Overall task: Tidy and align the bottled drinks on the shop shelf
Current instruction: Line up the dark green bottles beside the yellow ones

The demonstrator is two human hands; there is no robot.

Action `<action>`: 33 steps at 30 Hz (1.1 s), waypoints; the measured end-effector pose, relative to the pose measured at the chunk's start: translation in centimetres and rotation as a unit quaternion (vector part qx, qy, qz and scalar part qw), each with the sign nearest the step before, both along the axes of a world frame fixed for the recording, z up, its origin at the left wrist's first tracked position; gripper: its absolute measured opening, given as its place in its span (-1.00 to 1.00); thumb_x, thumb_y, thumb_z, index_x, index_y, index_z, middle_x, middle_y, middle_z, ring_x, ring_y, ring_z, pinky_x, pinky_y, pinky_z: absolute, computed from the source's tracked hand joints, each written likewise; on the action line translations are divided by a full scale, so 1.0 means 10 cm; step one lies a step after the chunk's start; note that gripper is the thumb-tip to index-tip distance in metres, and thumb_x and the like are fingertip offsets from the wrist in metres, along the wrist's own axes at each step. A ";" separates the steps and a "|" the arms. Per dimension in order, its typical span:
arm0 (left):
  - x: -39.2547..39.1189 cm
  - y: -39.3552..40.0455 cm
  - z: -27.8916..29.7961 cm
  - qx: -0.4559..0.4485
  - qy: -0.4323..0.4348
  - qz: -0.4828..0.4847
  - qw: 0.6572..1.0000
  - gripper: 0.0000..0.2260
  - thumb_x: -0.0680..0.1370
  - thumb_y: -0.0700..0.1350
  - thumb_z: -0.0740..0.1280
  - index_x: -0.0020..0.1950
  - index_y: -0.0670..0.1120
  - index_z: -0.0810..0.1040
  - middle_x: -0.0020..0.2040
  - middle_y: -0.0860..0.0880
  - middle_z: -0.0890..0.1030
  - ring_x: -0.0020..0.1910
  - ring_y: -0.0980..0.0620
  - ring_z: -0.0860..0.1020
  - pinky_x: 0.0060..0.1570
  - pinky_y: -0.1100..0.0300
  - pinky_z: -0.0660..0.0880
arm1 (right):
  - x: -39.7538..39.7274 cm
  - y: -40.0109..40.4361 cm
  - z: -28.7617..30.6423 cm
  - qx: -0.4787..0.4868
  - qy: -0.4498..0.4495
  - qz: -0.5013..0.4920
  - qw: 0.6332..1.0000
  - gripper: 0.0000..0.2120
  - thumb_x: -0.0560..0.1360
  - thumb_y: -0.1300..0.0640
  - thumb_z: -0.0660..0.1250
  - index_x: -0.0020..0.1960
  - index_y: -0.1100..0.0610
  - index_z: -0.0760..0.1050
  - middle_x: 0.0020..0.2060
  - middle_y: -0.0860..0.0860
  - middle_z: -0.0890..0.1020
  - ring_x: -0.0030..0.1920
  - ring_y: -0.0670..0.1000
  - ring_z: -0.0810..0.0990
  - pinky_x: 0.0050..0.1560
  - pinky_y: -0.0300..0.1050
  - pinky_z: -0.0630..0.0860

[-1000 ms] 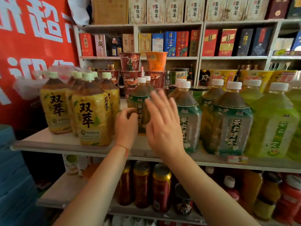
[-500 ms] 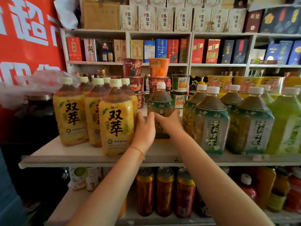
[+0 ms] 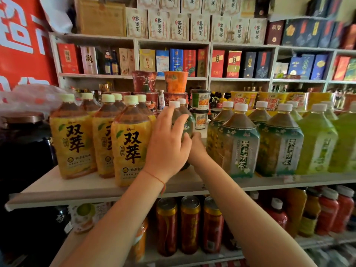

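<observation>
A dark green tea bottle [image 3: 186, 123] with a white cap stands in the gap at the middle of the white shelf [image 3: 92, 186]. My left hand [image 3: 166, 143] wraps its front and left side. My right hand [image 3: 196, 147] presses against its lower right side. Most of the bottle is hidden behind my hands. A second white-capped bottle stands right behind it. Yellow-labelled tea bottles [image 3: 132, 143] stand in rows to the left. Teal-labelled jasmine tea bottles [image 3: 240, 145] and light green bottles [image 3: 317, 143] line up to the right.
Stacked instant noodle cups [image 3: 176, 81] stand behind the bottles. A dark jar [image 3: 25, 143] sits at the shelf's left end. Red cans [image 3: 189, 224] and red bottles [image 3: 327, 211] fill the lower shelf. Boxed goods line the back wall shelves.
My left hand rose from the bottle's lower left to cover its front and shoulder. My right hand stays low on its right side. The camera moved closer.
</observation>
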State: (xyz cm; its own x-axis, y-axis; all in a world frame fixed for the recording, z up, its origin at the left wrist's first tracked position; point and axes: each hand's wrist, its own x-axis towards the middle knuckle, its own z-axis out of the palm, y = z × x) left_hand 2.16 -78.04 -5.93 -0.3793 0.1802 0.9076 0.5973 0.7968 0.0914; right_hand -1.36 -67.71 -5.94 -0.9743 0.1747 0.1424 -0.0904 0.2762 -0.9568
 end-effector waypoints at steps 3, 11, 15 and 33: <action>-0.02 -0.09 -0.03 -0.074 0.057 0.109 0.990 -0.68 0.58 -0.13 0.21 0.28 -0.16 0.59 0.46 -0.24 0.44 0.50 -0.22 0.35 0.55 -0.23 0.13 | 0.08 0.02 -0.02 0.069 0.033 -0.003 0.997 -0.42 0.52 0.00 0.41 0.40 0.12 0.21 0.10 0.02 0.50 0.14 0.08 0.54 0.11 0.00 0.56; 0.04 -0.29 0.07 -0.066 0.065 0.188 0.978 -0.62 0.66 0.03 0.13 0.36 -0.04 0.58 0.30 -0.20 0.58 0.34 -0.19 0.49 0.51 -0.26 0.07 | 0.31 -0.01 -0.16 0.098 0.130 0.112 0.980 -0.35 0.42 -0.04 0.52 0.42 0.07 0.36 0.14 -0.07 0.60 0.13 -0.05 0.58 0.08 -0.14 0.59; 0.08 -0.24 0.11 -0.107 0.013 0.233 0.966 -0.56 0.66 0.16 0.07 0.40 0.04 0.56 0.31 -0.23 0.57 0.34 -0.22 0.49 0.48 -0.30 0.06 | 0.32 -0.02 -0.18 0.120 0.132 0.131 0.975 -0.28 0.49 0.01 0.46 0.55 0.05 0.21 0.27 -0.07 0.53 0.20 -0.08 0.51 0.16 -0.12 0.54; 0.05 -0.15 -0.03 -0.111 0.025 0.277 0.954 -0.52 0.60 0.26 0.19 0.38 0.02 0.55 0.28 -0.26 0.58 0.32 -0.26 0.50 0.48 -0.29 0.08 | -0.28 -0.06 0.07 0.032 0.052 -0.052 0.997 -0.43 0.59 0.17 0.29 0.54 0.14 0.17 0.41 0.16 0.37 0.37 0.17 0.42 0.36 0.14 0.45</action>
